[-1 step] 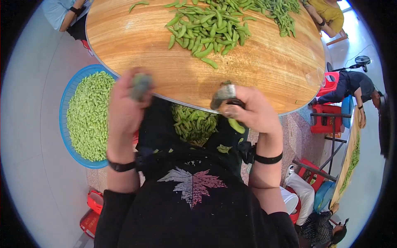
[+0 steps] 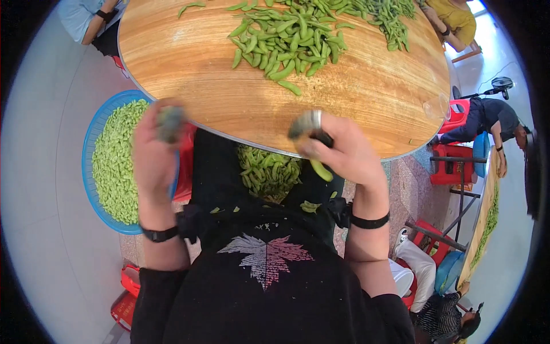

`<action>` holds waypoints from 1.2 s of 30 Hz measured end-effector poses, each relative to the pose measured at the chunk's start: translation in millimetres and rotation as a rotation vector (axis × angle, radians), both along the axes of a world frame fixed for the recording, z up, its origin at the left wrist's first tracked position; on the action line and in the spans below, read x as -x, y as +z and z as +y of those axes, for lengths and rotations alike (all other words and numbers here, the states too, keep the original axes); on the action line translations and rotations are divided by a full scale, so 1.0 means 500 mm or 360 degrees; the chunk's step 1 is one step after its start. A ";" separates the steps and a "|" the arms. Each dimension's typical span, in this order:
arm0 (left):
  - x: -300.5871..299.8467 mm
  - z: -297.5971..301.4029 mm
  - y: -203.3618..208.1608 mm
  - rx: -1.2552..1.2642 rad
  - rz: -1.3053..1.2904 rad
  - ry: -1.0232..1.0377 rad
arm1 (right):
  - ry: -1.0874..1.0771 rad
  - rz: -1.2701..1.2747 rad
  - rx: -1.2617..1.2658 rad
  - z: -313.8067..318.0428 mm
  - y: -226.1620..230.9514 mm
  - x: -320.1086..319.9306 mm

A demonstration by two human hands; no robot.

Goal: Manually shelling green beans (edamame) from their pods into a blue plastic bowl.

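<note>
While gripped, curved pod [image 2: 321,169] (smooth green), round wooden table [image 2: 366,109]

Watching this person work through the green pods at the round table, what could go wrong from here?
1. The right hand holds a small metal tool beside a green pod, close to the fingers; a slip might nick them.
2. The left hand is blurred above the rim of the blue basket of shelled beans, so what it holds could miss and fall to the floor.
3. Empty pods heaped in the lap may spill over if the pile grows.
</note>
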State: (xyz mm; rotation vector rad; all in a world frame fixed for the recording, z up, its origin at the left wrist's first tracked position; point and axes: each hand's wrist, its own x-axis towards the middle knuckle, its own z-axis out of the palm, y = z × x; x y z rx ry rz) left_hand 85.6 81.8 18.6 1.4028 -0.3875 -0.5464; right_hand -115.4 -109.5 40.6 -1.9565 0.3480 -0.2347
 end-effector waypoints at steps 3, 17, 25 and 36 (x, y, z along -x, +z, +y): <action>-0.124 0.134 -0.026 -0.0596 -0.0566 0.0211 | -0.0656 0.0053 0.0548 0.000 -0.007 -0.060; 0.047 -0.061 0.012 -0.0121 -0.0040 -0.0894 | -0.0565 -0.0044 -0.1470 0.051 -0.020 -0.046; 0.075 -0.121 -0.052 0.0726 0.0958 -0.0848 | -0.0356 0.0032 -0.1213 0.076 0.008 -0.038; 0.098 -0.129 -0.010 0.0428 0.0678 -0.0646 | -0.0345 -0.0018 -0.1289 0.074 -0.013 -0.032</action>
